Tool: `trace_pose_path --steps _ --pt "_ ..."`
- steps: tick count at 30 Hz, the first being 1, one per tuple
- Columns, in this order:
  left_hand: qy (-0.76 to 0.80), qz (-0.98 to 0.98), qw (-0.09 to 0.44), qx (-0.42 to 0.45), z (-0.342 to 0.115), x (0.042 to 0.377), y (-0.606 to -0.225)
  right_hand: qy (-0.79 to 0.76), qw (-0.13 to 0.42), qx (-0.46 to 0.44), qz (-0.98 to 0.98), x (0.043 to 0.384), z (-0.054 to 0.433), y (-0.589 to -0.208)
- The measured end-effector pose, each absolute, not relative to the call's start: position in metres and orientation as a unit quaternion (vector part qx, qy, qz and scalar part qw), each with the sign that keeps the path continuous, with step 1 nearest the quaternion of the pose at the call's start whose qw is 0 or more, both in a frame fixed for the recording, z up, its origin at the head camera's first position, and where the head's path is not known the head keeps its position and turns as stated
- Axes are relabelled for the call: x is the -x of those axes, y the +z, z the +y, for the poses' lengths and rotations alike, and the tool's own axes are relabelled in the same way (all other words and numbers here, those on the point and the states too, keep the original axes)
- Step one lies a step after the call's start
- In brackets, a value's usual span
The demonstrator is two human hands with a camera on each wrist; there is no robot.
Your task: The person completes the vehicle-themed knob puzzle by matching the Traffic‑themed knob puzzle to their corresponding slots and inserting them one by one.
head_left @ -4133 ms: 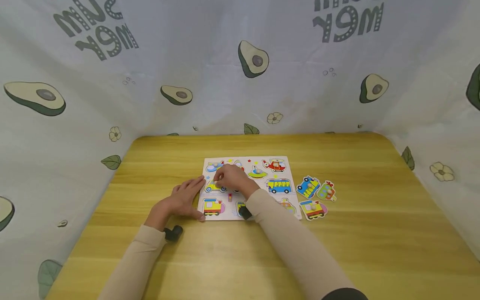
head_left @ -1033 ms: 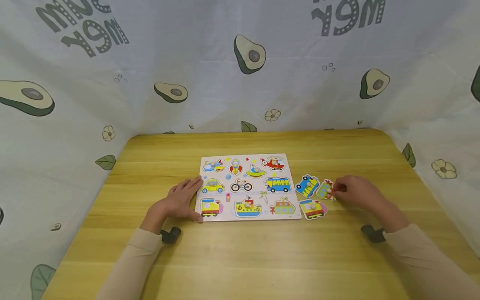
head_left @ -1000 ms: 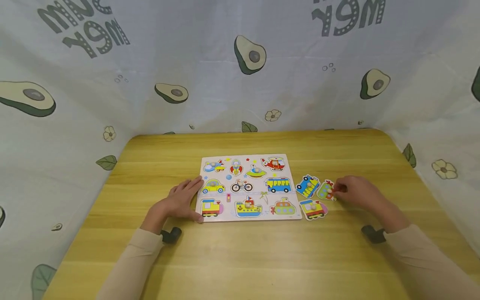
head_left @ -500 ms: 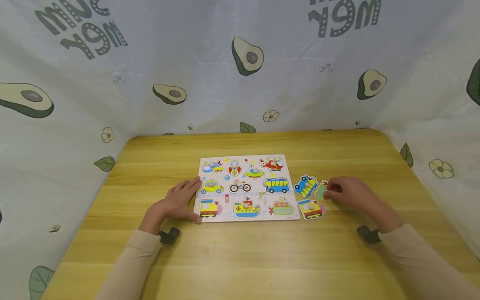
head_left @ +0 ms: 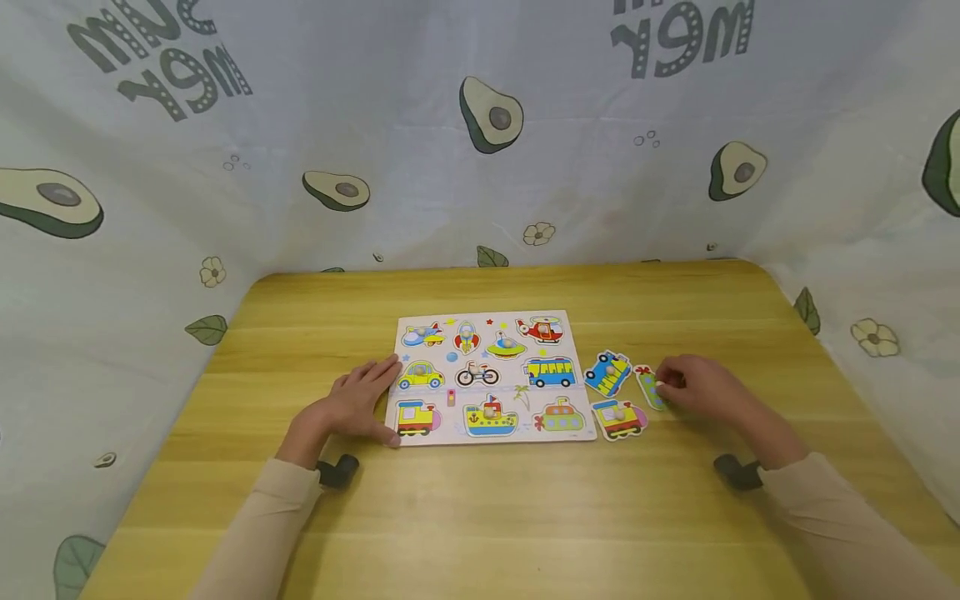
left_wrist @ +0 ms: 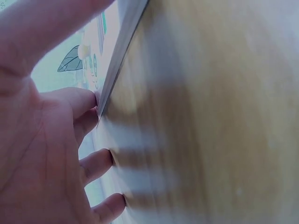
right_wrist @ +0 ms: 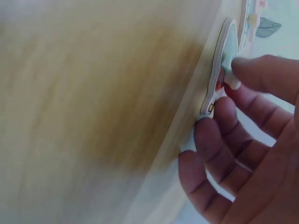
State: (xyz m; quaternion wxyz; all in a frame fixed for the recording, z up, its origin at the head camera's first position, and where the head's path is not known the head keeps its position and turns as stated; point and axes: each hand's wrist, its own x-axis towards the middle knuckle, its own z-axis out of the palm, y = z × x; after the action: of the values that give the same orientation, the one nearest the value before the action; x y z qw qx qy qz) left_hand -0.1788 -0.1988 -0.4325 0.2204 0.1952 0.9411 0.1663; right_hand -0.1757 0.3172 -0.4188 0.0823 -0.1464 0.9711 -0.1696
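A white puzzle board (head_left: 450, 432) with vehicle pictures lies on the table. My left hand (head_left: 356, 404) rests at its left edge with fingers spread, the thumb at the near corner. To the right of the board, my right hand (head_left: 701, 392) pinches the small knob of the green submarine puzzle piece (head_left: 648, 385) between thumb and index finger. In the right wrist view that piece (right_wrist: 218, 70) lies flat or nearly flat on the table, partly hidden by the fingers. Beside it are a blue bus piece (head_left: 607, 372) and a train piece (head_left: 619, 419), both loose.
Knobbed pieces such as the car (head_left: 422, 375), bicycle (head_left: 477, 373) and ship (head_left: 491, 416) sit in the board. Its bus, train and submarine pictures show no knobs. Behind the wooden table (head_left: 480, 517) hangs an avocado-print cloth (head_left: 420, 125).
My right hand has gone from the car on the board to the submarine piece, which has since turned and slid slightly away from the bus piece. The left hand stays at the board's edge.
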Motion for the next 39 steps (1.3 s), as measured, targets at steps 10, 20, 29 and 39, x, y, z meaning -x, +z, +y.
trace_pose_path --steps 10,20,29,39 --pt "0.173 0.941 0.214 -0.198 -0.199 0.179 -0.434 -0.154 0.078 0.153 0.973 0.175 0.323 -0.418" --pt "0.172 0.94 0.221 -0.194 -0.198 0.177 -0.433 -0.154 0.021 0.185 0.97 0.171 0.298 -0.395" --pt "0.179 0.938 0.222 -0.198 -0.196 0.179 -0.433 -0.153 0.006 0.234 0.96 0.176 0.249 -0.382" --pt "0.172 0.941 0.22 -0.19 -0.196 0.177 -0.431 -0.163 0.013 0.284 0.945 0.184 0.201 -0.384"
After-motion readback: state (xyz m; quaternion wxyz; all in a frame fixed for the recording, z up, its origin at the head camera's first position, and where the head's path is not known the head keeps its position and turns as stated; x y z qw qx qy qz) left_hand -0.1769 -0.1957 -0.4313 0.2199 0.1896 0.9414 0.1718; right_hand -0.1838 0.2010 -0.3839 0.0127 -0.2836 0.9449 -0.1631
